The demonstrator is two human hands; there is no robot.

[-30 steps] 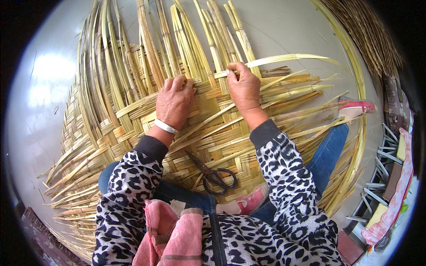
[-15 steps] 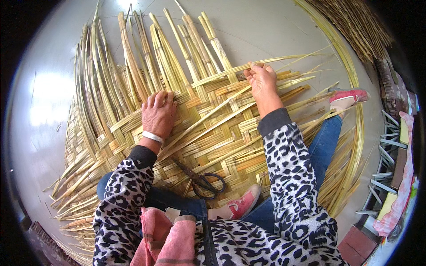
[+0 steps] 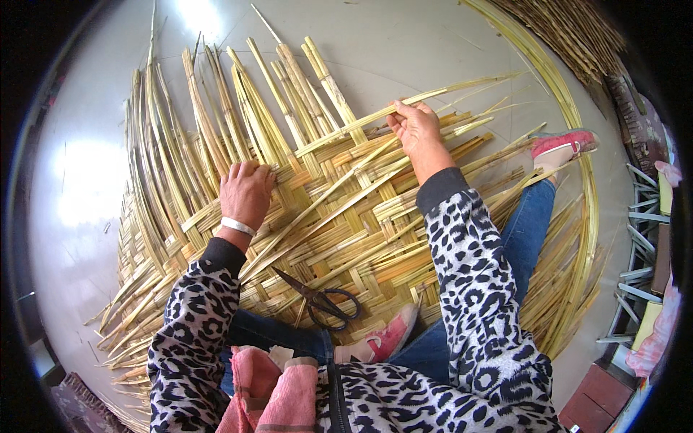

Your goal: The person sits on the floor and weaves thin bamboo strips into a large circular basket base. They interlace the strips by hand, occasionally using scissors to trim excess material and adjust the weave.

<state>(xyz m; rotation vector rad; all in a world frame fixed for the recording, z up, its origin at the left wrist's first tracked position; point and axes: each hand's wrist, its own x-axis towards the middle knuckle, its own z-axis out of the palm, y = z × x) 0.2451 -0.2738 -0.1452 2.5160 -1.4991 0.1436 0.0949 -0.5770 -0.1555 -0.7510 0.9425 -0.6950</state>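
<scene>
A partly woven mat (image 3: 346, 249) of flat yellow-green reed strips spreads under both hands. My right hand (image 3: 415, 131) pinches a long pale reed strip (image 3: 458, 86) near the mat's right far edge; its free end reaches out to the right. The strip's other end lies across the upright strips (image 3: 285, 101) that stick out at the far side. My left hand (image 3: 246, 195) has its fingers curled over reed strips at the mat's far left part; its fingertips are partly hidden. Dark scissors (image 3: 325, 302) lie on the mat close to my legs.
Long loose strips (image 3: 586, 216) curve along the floor at the right. A pile of brown stalks (image 3: 570, 36) lies at the far right, with metal-legged stools (image 3: 639, 231) nearer. My legs and a pink shoe (image 3: 390, 335) rest on the mat.
My left hand has drawn its fingers in from a flatter pose into a curl over the strips. My right hand keeps its pinch on the strip. The view has shifted slightly.
</scene>
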